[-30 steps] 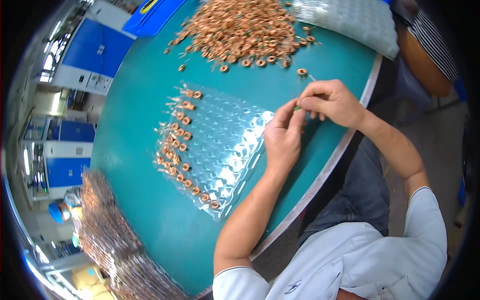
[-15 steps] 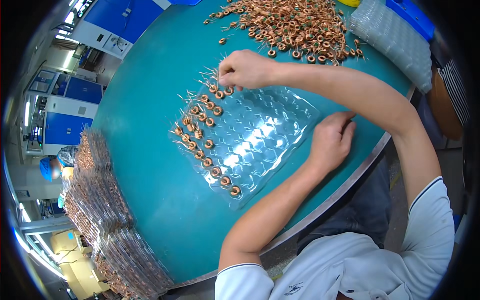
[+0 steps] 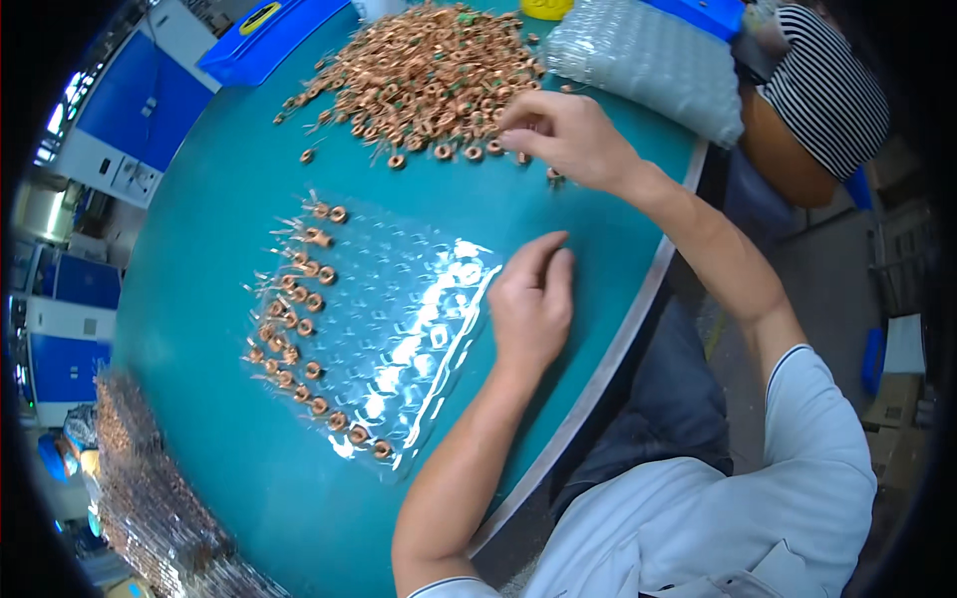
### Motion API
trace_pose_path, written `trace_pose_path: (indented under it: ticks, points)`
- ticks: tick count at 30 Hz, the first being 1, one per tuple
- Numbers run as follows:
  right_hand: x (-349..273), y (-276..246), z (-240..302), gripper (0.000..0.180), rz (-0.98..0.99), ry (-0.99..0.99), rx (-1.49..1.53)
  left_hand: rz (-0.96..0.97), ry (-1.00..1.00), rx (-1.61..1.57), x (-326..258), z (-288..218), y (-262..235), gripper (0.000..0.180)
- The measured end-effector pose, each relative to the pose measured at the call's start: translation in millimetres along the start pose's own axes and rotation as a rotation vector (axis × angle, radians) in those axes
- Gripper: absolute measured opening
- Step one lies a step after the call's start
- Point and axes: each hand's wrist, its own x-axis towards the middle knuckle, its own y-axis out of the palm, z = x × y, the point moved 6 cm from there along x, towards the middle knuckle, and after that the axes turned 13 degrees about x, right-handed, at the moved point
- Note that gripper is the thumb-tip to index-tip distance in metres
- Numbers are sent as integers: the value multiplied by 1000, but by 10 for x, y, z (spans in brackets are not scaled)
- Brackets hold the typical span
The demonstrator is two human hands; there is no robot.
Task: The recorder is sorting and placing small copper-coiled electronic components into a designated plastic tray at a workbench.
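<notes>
A clear plastic blister tray [image 3: 394, 299] lies on the green table, with small copper-wound ring coils [image 3: 314, 302] in the pockets along its left side. Their wire leads point outward. At the right edge of a large heap of coils [image 3: 429, 75] is my right hand [image 3: 570, 140], thumb and forefinger curled together at the nearest coils. What sits between those fingertips is hidden. My left hand [image 3: 530, 304] rests beside the tray's upper right corner, loosely bent, thumb and forefinger apart, with nothing visible in it.
Stacked filled trays [image 3: 164, 498] stand at the lower left. Bundled clear blister trays [image 3: 648, 70] lie at the far right, near a person in a striped top [image 3: 832, 85]. A blue bin [image 3: 264, 40] and a yellow container [image 3: 546, 8] sit at the back.
My right hand has left the tray's upper left corner and moved right to the heap's edge. The left hand stays beside the tray. The whole view has shifted.
</notes>
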Motion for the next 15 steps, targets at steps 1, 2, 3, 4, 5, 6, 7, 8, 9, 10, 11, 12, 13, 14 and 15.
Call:
trace_pose_path:
  ticks: [1, 2, 3, 4, 5, 6, 7, 8, 9, 10, 11, 12, 13, 14, 15]
  points:
    - [-170, -251, -107, 23, -54, 76, -45, 28, -20, -19, 11, -50, 36, 20]
    - [-298, -359, -169, 29, -64, 37, -164, 44, -46, -58, 12, -56, 48, 20]
    - [-422, -397, -266, 33, -17, 56, -205, 60, -73, -92, 10, -62, 65, 21]
    - [-509, -392, -303, 37, 31, 71, -240, 78, -77, -116, 16, -59, 84, 21]
    - [-587, -367, -372, 44, 133, 135, -252, 85, -72, -109, 14, -74, 103, 21]
    - [-644, -343, -372, 44, 166, 91, -233, 69, -79, -123, 9, -84, 108, 19]
    - [-686, -332, -351, 45, 200, 47, -212, 54, -88, -136, 2, -100, 118, 18]
    - [-681, -351, -393, 38, 265, 72, -162, 62, -84, -127, 3, -113, 141, 18]
    - [-669, -412, -457, 38, 254, 73, -156, 69, -97, -137, 5, -110, 167, 18]
    - [-661, -422, -430, 36, 270, -58, -155, 78, -110, -145, 6, -112, 186, 19]
    - [-688, -432, -396, 36, 285, -188, -156, 91, -108, -136, 5, -127, 210, 19]
    - [-716, -478, -434, 36, 270, -183, -151, 95, -118, -159, 5, -137, 232, 19]
    - [-720, -485, -420, 41, 310, -158, -163, 96, -130, -182, 2, -137, 245, 19]
    - [-727, -484, -416, 47, 350, -132, -176, 107, -129, -175, -1, -146, 254, 19]
    - [-736, -502, -413, 47, 340, -128, -172, 106, -143, -194, -7, -150, 251, 19]
